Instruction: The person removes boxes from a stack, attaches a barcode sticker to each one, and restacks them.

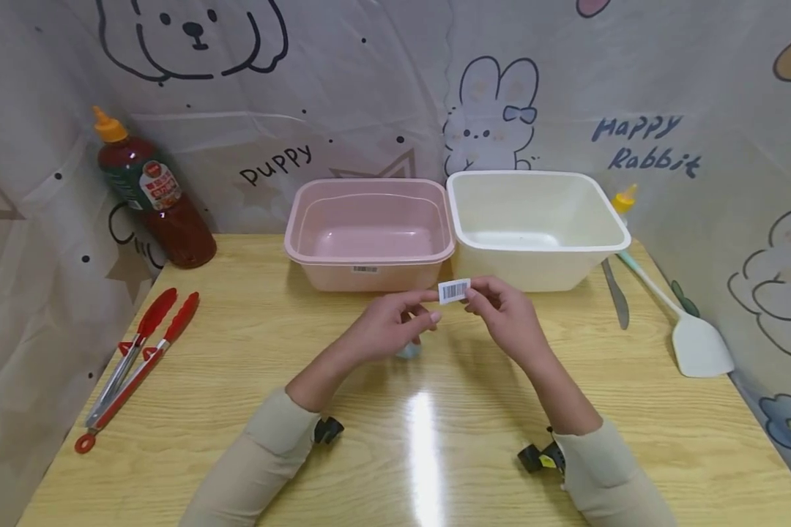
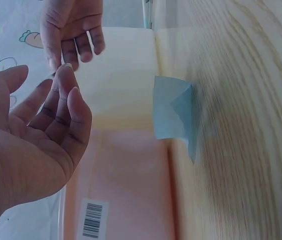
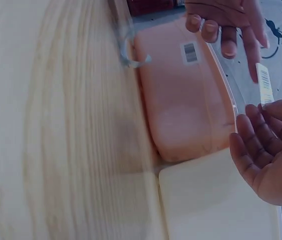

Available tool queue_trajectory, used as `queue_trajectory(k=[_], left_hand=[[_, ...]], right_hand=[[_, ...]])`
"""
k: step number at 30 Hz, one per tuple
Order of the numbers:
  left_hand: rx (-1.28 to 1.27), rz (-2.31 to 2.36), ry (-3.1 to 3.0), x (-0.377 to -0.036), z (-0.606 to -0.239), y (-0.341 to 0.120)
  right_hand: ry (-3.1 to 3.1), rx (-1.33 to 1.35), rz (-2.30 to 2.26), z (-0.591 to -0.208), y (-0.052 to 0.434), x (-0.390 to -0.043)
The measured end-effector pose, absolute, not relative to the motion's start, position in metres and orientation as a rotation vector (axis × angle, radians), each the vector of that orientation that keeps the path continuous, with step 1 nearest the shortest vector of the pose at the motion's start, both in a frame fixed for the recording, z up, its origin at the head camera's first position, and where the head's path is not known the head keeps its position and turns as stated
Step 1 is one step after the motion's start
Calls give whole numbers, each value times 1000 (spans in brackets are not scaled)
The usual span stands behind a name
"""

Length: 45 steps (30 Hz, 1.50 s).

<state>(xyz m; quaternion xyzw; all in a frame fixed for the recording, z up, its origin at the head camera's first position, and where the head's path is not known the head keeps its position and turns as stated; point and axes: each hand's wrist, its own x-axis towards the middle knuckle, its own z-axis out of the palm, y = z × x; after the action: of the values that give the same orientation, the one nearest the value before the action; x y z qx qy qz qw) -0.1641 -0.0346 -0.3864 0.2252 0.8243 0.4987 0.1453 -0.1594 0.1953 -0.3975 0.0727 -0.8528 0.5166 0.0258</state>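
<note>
From my end, I see the right hand pinching a barcode label between thumb and finger. The left hand grasps nothing: its index finger reaches out to the label's opposite edge, with the thumb standing apart below it. In the head view that fingertip seems to touch the edge, though I cannot tell whether it bears any of the weight.

The label is up in the air over the table, just in front of where the pink tub and the white tub meet, its printed side towards the head camera. A second barcode lies flat on the pink tub's wall. Below the hands, a folded blue paper stands on the table, well apart from the left fingers.

I judge the step in hand to be handling the label between two hands. Any next move calls for a steady right pinch and a light left fingertip, since so thin a piece could bend or cling.
</note>
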Motion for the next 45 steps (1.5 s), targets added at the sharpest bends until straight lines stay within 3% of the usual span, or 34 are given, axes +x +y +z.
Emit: queue_trajectory(k=[24,45], left_hand=[[597,1632,2155,-184,-391,27],[546,1594,2137,-192,-398,56]], right_hand=[[-2355,-135,1764,-396,248,-166],[-2192,-337,1939,-409,259,-181]])
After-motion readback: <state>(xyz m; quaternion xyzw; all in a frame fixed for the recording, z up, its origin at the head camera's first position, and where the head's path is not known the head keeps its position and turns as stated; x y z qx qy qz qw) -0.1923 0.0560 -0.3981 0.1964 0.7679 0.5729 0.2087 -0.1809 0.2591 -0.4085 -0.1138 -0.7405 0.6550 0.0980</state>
